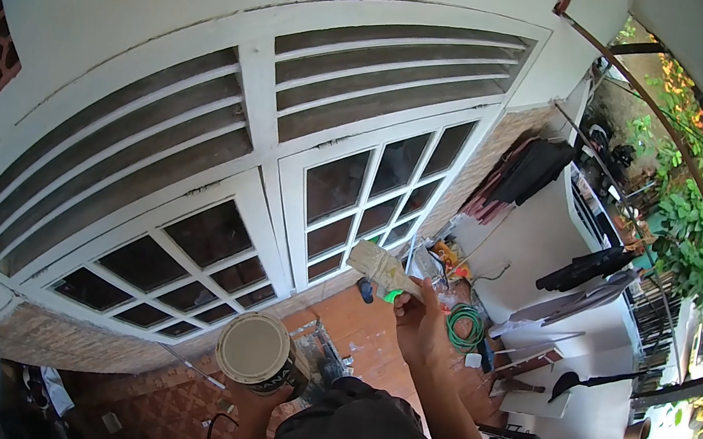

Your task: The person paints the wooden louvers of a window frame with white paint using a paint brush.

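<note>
My left hand is wrapped round a paint can with a dark printed side. Its round top, filled with a pale greyish surface, faces up toward me. My right hand grips a wide paintbrush by its handle, fingers closed near a bright green patch. The brush is coated in pale, dried-looking paint and points up and left, toward the white window frame. In this view its tip overlaps the lower right edge of the glazed window.
White louvres arch over the panes. Far below lies a tiled floor with a coiled green hose and scattered items. At right, dark clothes hang by a white wall, with leafy plants beyond.
</note>
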The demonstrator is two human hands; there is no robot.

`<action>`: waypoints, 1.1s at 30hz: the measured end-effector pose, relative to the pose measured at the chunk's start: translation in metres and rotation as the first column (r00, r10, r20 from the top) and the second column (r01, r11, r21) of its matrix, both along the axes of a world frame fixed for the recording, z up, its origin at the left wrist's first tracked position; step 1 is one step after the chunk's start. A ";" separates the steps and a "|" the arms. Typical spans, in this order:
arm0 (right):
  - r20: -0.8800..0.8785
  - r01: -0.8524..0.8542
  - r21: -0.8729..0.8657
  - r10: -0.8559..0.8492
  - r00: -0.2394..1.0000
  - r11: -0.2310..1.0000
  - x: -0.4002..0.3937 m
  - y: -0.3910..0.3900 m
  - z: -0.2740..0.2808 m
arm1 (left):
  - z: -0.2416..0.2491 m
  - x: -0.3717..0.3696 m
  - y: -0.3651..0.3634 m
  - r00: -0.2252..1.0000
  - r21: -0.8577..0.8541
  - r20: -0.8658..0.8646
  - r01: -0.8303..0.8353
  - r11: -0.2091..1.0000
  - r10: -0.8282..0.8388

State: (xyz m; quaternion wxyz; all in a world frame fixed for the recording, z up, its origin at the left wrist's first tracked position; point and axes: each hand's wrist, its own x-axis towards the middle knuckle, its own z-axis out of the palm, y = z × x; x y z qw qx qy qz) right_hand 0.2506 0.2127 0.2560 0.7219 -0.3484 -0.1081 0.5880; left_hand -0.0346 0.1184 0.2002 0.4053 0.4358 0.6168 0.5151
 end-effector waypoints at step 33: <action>0.251 0.403 0.198 -0.443 0.861 0.894 0.121 0.199 -0.046 | 0.034 0.044 0.158 0.964 0.179 0.221 0.110 0.978 -0.149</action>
